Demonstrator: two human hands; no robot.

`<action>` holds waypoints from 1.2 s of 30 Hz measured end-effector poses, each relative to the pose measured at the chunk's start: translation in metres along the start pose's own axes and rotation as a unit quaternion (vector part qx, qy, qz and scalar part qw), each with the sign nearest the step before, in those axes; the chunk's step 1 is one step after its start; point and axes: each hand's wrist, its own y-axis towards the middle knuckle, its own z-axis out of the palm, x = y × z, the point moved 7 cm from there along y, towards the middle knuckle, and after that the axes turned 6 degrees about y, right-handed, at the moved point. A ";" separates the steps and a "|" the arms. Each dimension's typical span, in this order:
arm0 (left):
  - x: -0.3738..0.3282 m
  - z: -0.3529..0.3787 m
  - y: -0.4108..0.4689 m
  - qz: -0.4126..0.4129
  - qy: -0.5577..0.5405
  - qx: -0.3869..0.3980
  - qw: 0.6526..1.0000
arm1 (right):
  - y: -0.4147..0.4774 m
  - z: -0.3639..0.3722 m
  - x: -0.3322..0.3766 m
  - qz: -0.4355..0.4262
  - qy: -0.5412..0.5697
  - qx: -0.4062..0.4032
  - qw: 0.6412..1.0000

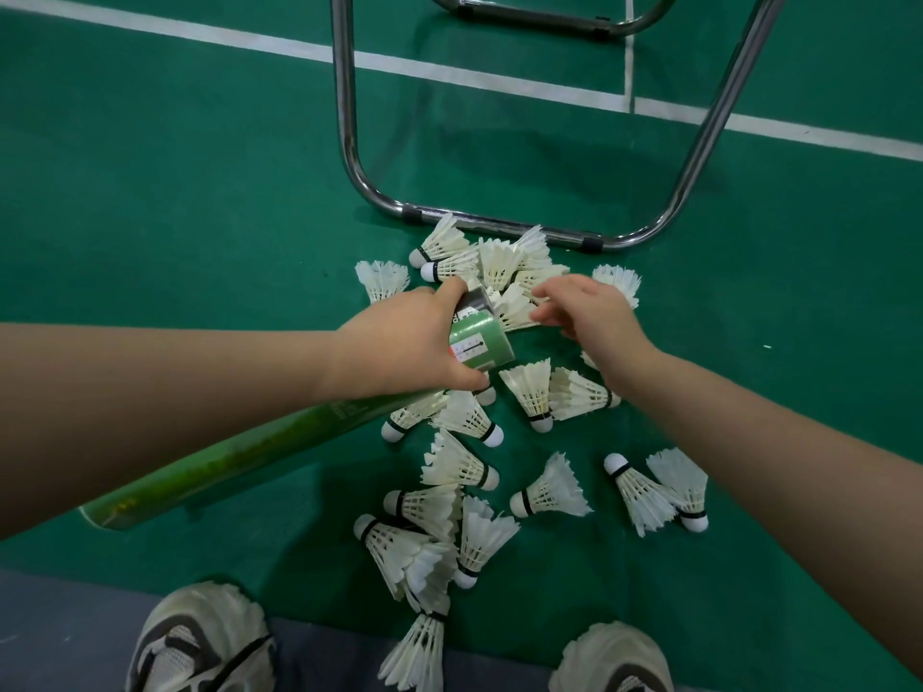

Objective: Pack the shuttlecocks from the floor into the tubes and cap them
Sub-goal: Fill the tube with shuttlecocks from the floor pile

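You have a single view — the wide-angle camera on your head, facing forward and steeply down at the green floor from close above. Your shoes lie along the bottom edge, a metal frame at the top.

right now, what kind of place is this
Most likely an indoor badminton court: green sport flooring with white boundary lines, and feather shuttlecocks scattered beside a green tube the left hand grips.

Tube partly hidden under left hand; shoes cropped at bottom.
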 end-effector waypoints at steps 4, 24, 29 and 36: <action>0.008 0.009 -0.002 -0.002 0.015 0.024 1.000 | 0.016 0.000 -0.035 -0.038 -0.370 0.063 0.926; 0.014 0.016 0.004 -0.022 0.022 0.041 0.999 | -0.001 -0.031 -0.003 -0.082 -0.118 -0.036 0.989; 0.008 0.016 0.002 -0.015 0.019 0.040 0.999 | -0.020 -0.008 0.013 -0.045 -0.026 0.017 0.998; -0.003 0.012 0.001 -0.003 0.002 0.030 1.000 | -0.033 0.034 0.004 0.048 0.042 0.196 0.979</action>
